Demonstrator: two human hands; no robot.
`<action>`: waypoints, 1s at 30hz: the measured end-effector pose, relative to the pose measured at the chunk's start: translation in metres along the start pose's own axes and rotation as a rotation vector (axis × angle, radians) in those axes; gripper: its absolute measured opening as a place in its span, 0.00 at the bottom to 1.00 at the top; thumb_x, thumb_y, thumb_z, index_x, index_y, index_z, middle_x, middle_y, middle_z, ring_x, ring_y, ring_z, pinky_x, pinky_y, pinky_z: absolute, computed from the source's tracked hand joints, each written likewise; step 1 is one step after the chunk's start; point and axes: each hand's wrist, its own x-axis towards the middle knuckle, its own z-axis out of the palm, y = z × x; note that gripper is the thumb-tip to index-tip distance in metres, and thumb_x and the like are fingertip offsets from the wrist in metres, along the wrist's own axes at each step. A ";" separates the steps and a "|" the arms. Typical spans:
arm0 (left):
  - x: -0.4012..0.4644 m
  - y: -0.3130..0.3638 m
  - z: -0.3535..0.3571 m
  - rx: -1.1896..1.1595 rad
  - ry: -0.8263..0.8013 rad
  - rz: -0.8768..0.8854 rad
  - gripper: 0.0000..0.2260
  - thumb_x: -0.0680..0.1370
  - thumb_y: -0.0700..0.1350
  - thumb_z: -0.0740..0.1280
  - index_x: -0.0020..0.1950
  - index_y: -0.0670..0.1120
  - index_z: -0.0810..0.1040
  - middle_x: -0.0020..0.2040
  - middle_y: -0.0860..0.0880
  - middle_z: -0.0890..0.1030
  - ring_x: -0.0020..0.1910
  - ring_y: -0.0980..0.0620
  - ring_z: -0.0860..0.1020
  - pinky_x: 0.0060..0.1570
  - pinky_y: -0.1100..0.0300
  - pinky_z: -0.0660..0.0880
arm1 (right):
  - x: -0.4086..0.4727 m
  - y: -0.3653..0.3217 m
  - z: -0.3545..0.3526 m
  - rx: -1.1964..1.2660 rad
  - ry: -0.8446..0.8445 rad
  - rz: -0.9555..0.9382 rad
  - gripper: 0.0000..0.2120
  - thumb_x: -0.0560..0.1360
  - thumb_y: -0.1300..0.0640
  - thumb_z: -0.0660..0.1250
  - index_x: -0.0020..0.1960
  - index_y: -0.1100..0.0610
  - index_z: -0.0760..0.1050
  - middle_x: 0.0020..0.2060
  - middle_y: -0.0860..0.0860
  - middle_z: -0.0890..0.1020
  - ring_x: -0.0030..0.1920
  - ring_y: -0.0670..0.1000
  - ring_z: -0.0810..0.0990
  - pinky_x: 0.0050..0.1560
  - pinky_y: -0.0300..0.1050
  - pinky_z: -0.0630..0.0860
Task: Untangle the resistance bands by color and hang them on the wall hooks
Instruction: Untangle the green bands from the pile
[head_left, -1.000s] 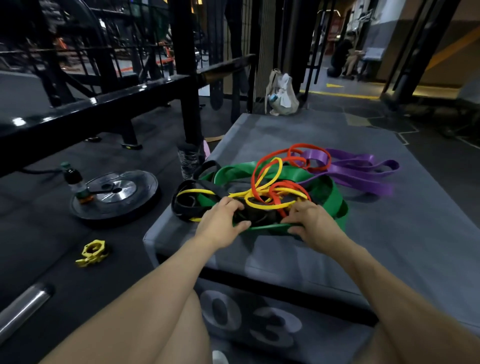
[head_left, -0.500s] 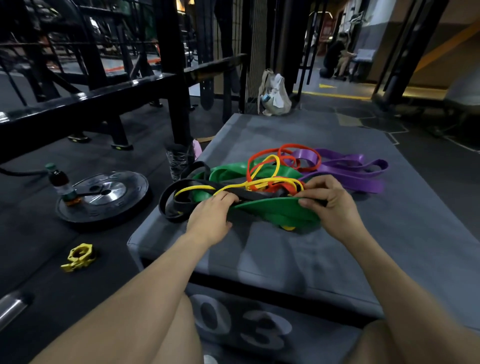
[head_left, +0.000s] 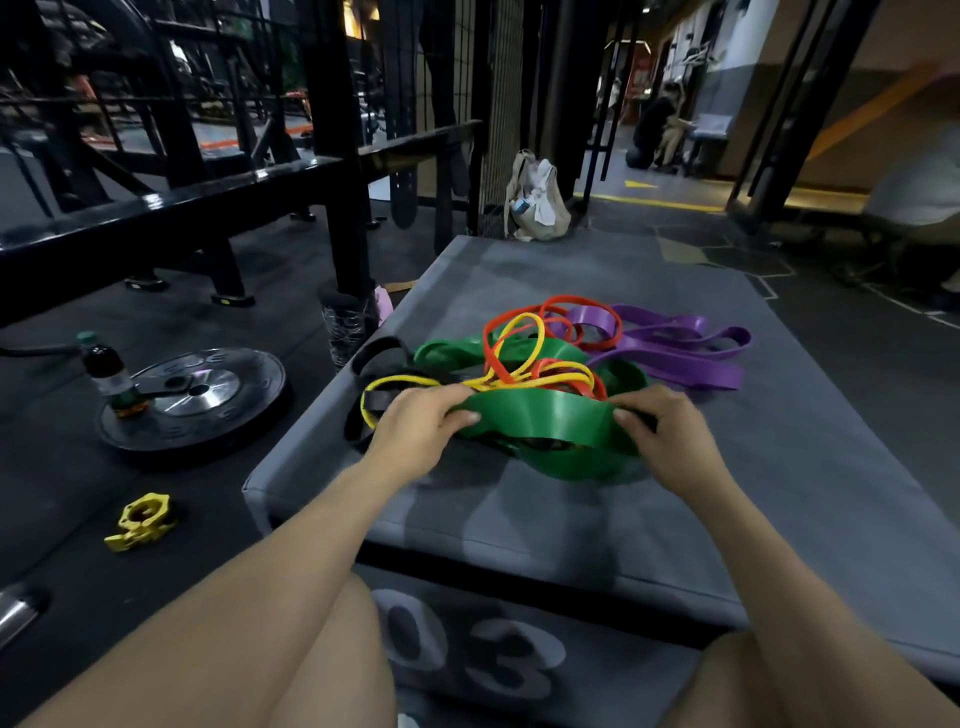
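Tangled bands on grey padded box (head_left: 779, 467) (marked "03" on front): wide green band (head_left: 550, 421) at near side, gripped by left hand (head_left: 415, 436) at left end and right hand (head_left: 670, 436) at right end, fingers curled round it. Yellow band (head_left: 519, 384) and red band (head_left: 566, 301) looped on top, black band (head_left: 374, 358) at left, purple band (head_left: 675, 348) behind right. On floor left: weight plate (head_left: 208, 395), bottle (head_left: 109, 374), yellow collar (head_left: 140, 522).

Glossy rubber green band (head_left: 550, 421), matt grey padded box (head_left: 779, 499), shiny metal-centred weight plate (head_left: 208, 387)
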 end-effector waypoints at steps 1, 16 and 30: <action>-0.003 -0.002 -0.002 -0.068 -0.034 -0.016 0.05 0.76 0.46 0.67 0.49 0.45 0.78 0.37 0.47 0.77 0.41 0.46 0.76 0.39 0.57 0.66 | -0.002 -0.007 0.001 -0.005 -0.050 -0.043 0.13 0.72 0.57 0.64 0.53 0.59 0.82 0.45 0.56 0.82 0.48 0.58 0.78 0.52 0.49 0.70; -0.033 -0.011 -0.022 0.072 0.074 -0.516 0.50 0.57 0.52 0.81 0.72 0.50 0.59 0.68 0.43 0.59 0.68 0.42 0.61 0.68 0.50 0.63 | -0.007 -0.026 0.022 -0.199 -0.236 0.035 0.09 0.74 0.56 0.65 0.47 0.58 0.82 0.44 0.57 0.80 0.49 0.58 0.71 0.52 0.47 0.68; -0.032 -0.036 -0.024 -0.306 0.149 -0.819 0.41 0.59 0.47 0.81 0.66 0.41 0.67 0.63 0.45 0.74 0.59 0.46 0.74 0.55 0.56 0.72 | -0.008 -0.066 0.046 -0.127 -0.316 -0.211 0.19 0.69 0.51 0.72 0.58 0.56 0.77 0.48 0.51 0.78 0.52 0.52 0.72 0.57 0.42 0.67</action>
